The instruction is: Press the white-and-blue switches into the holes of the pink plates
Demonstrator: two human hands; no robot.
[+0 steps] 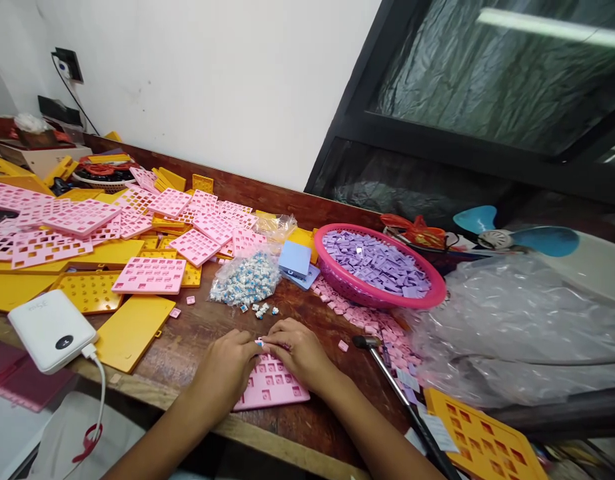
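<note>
Two hands meet at the near edge of your worktop (pixel 197 333), but start from the far left: a white power bank (pixel 51 329) sits at the corner with its cable hanging over the edge, beside yellow plates (pixel 132 330) and a heap of pink plates (pixel 77 220). Your left hand (pixel 226 371) lies curled on the left part of a pink plate (pixel 274 390), fingers bent down onto it. At the plate's top edge a small blue-and-white switch (pixel 259 343) is pinched between the fingertips of both hands. Your right hand (pixel 300 352) rests on the plate's upper right, fingers closed toward that switch. Just beyond your hands lies a clear bag of switches (pixel 244 280). Farther right stand a pink basket (pixel 437 293) of purple keycaps, a small hammer (pixel 367 343) and crumpled clear plastic (pixel 517 327).
</note>
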